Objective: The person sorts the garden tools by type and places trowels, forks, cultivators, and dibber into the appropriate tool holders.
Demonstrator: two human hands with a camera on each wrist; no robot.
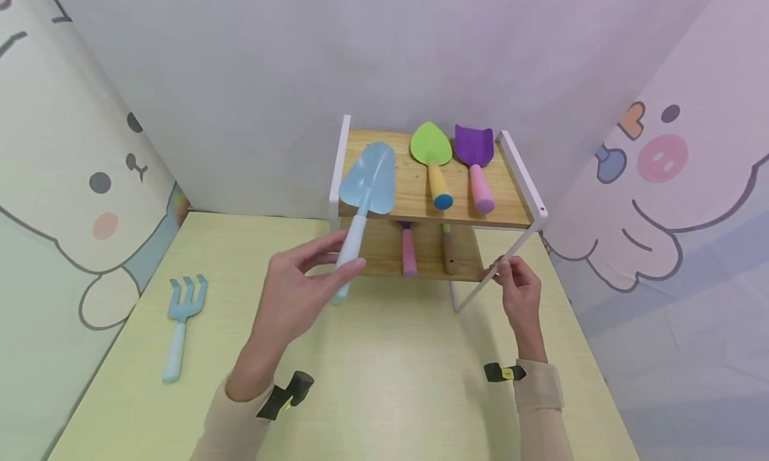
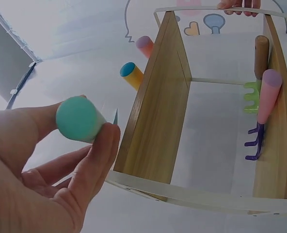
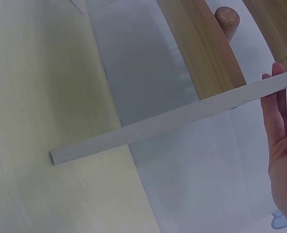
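Note:
A light blue hand trowel (image 1: 375,177) is held by its pale handle between the thumb and fingers of my left hand (image 1: 291,294). Its blade points away from me and overlaps the left part of the upper board (image 1: 411,194) of a two-tier wooden shelf in the head view. From the left wrist, the handle's turquoise end (image 2: 76,118) faces the camera. My right hand (image 1: 521,297) pinches the shelf's slanted white frame bar (image 1: 471,295) on the right side, near the lower board. In the right wrist view, fingers (image 3: 274,114) reach behind that bar.
On the upper board lie a green trowel (image 1: 431,144) and a purple shovel (image 1: 474,144). The lower tier holds a pink-handled purple fork (image 2: 269,97) and a brown-handled green rake (image 2: 261,58). A light blue hand fork (image 1: 177,341) lies on the table at left. Curtains stand behind.

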